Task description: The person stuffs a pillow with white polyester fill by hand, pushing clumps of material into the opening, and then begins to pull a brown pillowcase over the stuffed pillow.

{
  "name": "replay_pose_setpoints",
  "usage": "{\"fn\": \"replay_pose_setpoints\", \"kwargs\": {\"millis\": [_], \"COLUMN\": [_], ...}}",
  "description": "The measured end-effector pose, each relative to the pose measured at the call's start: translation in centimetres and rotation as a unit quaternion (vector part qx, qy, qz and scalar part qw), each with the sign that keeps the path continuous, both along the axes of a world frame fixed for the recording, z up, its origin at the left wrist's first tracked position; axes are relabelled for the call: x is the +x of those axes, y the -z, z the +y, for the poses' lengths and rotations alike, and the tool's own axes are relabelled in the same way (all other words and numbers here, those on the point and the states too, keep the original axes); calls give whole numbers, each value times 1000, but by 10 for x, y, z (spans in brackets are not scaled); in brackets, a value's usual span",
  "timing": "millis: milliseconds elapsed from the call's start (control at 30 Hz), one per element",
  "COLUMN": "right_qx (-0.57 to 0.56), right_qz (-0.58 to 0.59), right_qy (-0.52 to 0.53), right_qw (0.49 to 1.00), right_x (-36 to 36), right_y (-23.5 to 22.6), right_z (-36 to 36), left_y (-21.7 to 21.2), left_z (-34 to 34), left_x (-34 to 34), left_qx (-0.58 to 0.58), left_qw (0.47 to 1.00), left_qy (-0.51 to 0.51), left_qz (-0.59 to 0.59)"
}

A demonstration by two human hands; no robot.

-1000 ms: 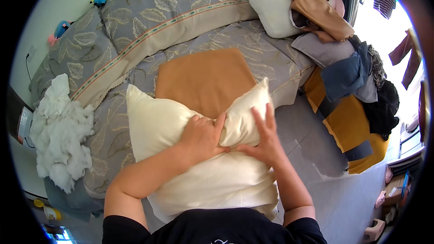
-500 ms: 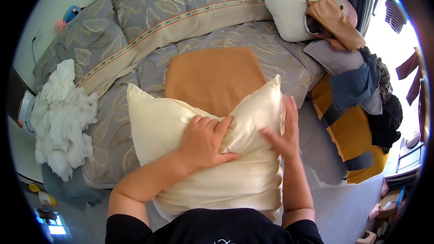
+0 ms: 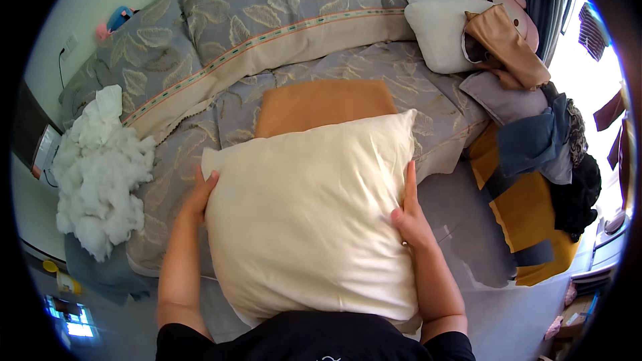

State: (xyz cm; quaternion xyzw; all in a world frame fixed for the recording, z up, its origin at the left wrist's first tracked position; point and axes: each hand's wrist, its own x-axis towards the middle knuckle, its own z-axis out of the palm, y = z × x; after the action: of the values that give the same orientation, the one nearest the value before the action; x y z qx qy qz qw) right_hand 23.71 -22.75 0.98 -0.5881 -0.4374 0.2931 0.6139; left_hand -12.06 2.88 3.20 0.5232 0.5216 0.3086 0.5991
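Observation:
A plump cream pillow (image 3: 311,217) in a smooth, slightly shiny cover is held up in front of my body. Its left side is held by my left hand (image 3: 199,197), thumb on the front and the other fingers mostly hidden behind the edge. On the opposite side my right hand (image 3: 412,222) presses in, its fingers pointing up along the edge and its thumb on the front. Beyond the pillow, a flat tan cloth (image 3: 328,103) lies on the sofa seat, its near part covered by the pillow.
The grey leaf-patterned sofa (image 3: 294,10) runs across the far side. White stuffing (image 3: 100,174) is heaped at the left. On the right are white pillows (image 3: 438,33), a pink plush pig (image 3: 515,7), a mustard cloth (image 3: 528,207) and dark clothes (image 3: 575,194).
My left hand has left the middle of the pillow for its left side, and my right hand now rests on the right side. The dented top has filled out into a nearly straight edge.

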Motion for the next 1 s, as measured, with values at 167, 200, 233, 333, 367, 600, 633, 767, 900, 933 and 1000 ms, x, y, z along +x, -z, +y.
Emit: {"fn": "replay_pose_setpoints", "kwargs": {"millis": [167,200,233,333,367,600,633,767,900,933,1000], "right_qx": [26,15,4,-22,-47,52,46,-83,-182,-192,-184], "right_qz": [-76,-134,-261,-389,-407,-313,-301,-554,-692,-712,-734], "right_qy": [64,76,146,58,50,108,103,-15,-118,-133,-139], "right_qw": [995,988,954,919,911,942,947,828,688,662,639], "right_x": [-18,-34,-52,-61,-63,-82,-88,-110,-127,-129,-124], "right_y": [-31,-43,-55,-14,-8,-15,-13,1,19,23,25], "right_z": [27,30,30,29,26,27,25,17,17,16,14], "left_y": [-25,-27,-30,-36,-33,-76,-77,-56,-33,-28,-10], "left_z": [-42,-56,-69,-107,-107,-130,-141,-148,-140,-137,-138], "left_x": [48,67,87,116,116,139,145,158,159,158,156], "left_qx": [283,392,495,471,488,393,411,426,443,442,495], "left_qw": [949,907,851,861,848,840,809,769,789,797,796], "left_qy": [85,60,35,106,124,305,322,323,223,205,160], "left_qz": [113,143,172,160,166,216,269,350,362,358,311]}}
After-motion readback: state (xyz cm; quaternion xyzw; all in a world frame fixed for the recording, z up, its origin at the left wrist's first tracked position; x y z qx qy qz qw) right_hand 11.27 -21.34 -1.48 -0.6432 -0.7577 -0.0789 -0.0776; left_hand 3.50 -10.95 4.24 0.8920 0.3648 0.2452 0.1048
